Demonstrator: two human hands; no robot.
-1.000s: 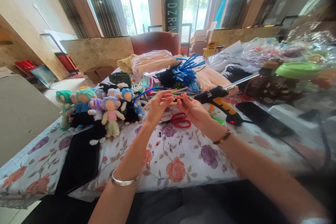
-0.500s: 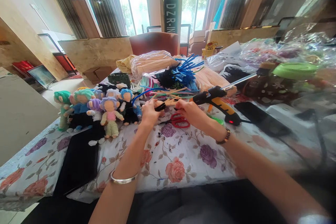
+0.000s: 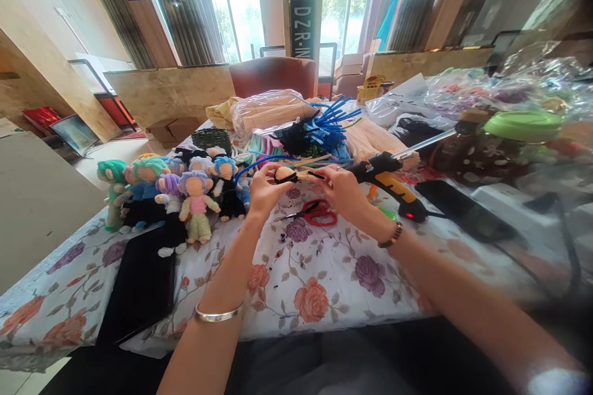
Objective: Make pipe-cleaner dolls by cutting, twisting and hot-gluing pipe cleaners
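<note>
My left hand (image 3: 265,191) is closed around a small peach-coloured pipe-cleaner doll (image 3: 284,171) with a black strip wrapped on it. The doll lies sideways, its thinner parts pointing right. My right hand (image 3: 341,192) pinches a black pipe cleaner (image 3: 315,174) beside the doll; whether this piece joins the black strip I cannot tell. Red-handled scissors (image 3: 320,217) rest on the flowered tablecloth just below both hands. A black and yellow glue gun (image 3: 389,184) with a clear glue stick and a lit red light lies right of my right hand.
Several finished dolls (image 3: 197,200) with coloured hair stand at left, behind a black tablet-like slab (image 3: 139,284). Bundles of blue pipe cleaners (image 3: 331,120) and peach ones (image 3: 269,111) lie at the back. A dark phone (image 3: 456,207), cables and a green-lidded jar (image 3: 523,126) are at right.
Both hands have lifted slightly. My right hand has shifted right, and the doll with its black strip now shows more clearly. The scissors are less covered; the glue gun stays in place.
</note>
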